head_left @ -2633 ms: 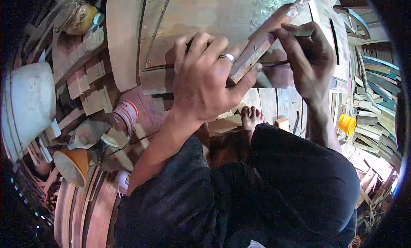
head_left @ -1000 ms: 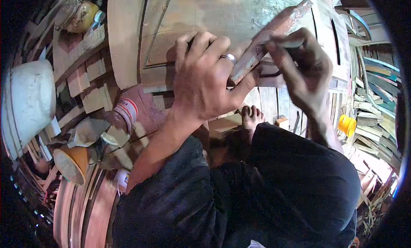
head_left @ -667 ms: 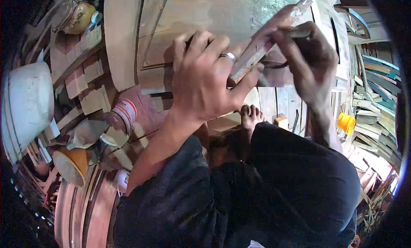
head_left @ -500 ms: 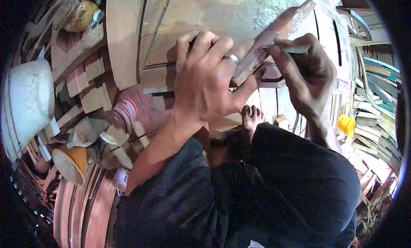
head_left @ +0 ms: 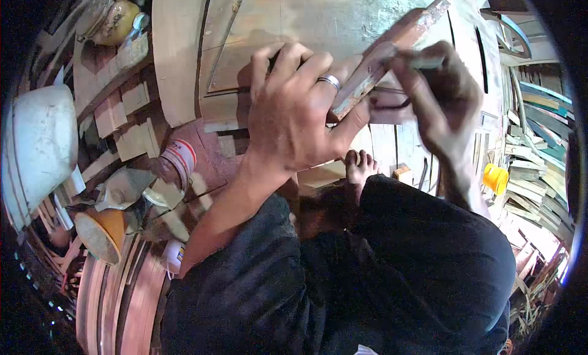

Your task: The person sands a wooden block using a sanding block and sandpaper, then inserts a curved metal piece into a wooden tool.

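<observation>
My left hand (head_left: 297, 104), with a ring on one finger, grips the lower end of a reddish-brown wooden piece (head_left: 361, 82). The piece slants up to the right over a wooden board (head_left: 269, 24), and its surface is worn and flaky. My right hand (head_left: 438, 88) is closed in a pinch at the middle of the piece. Something thin and greyish shows between its fingers, too blurred to name. A dark curved edge shows below the piece, between my hands.
At the left are a white tub (head_left: 43, 147), an orange container (head_left: 101, 235), a white-and-red container (head_left: 179, 160) and curved wooden strips (head_left: 144, 300). A yellow bucket (head_left: 495, 178) stands at the right beside stacked wood (head_left: 530, 183). My bare foot (head_left: 360, 168) is below the board.
My right hand has shifted back and forth slightly along the wooden piece across the frames. My left hand keeps its grip, nearly unmoved.
</observation>
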`<state>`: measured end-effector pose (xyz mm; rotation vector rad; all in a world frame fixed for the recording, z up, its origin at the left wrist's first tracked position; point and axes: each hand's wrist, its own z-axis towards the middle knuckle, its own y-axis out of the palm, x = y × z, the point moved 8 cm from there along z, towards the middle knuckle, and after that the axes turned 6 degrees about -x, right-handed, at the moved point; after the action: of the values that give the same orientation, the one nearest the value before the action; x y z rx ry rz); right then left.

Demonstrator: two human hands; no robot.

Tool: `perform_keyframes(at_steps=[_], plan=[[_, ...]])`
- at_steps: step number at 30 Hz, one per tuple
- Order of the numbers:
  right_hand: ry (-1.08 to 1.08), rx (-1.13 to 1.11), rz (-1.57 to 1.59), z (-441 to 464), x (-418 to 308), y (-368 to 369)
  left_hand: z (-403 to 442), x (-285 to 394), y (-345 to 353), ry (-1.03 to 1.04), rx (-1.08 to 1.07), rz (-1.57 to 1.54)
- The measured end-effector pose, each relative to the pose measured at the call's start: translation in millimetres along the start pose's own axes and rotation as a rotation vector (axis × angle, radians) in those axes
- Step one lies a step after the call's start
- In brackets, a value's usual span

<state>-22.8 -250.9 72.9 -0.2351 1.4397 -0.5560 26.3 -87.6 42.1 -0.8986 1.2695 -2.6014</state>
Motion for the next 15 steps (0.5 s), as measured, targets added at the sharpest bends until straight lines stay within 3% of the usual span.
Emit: perform_keyframes(at_steps=[2, 3, 6, 10, 11, 14, 15], plan=[[-0.031, -0.061, -0.031, 0, -1, 3, -1, 0, 2, -0.012, -0.019, -0.004], [0.079, -0.012, 0.193, 1, 6, 0, 0, 0, 3, -0.012, -0.021, -0.007], [0.041, 0.069, 0.059, 8, 11, -8, 0, -3, 1, -0.037, -0.007, 0.008], [-0.051, -0.064, -0.053, -1, -7, 7, 1, -4, 2, -0.030, 0.000, -0.010], [0.070, -0.001, 0.186, 1, 10, 2, 0, -4, 2, -0.043, 0.018, -0.017], [0.126, -0.001, 0.089, 6, 10, -5, 1, -2, 0, -0.039, 0.006, -0.008], [-0.020, 0.028, 0.089, 3, 5, -2, -1, -3, -1, -0.038, 0.006, -0.006]])
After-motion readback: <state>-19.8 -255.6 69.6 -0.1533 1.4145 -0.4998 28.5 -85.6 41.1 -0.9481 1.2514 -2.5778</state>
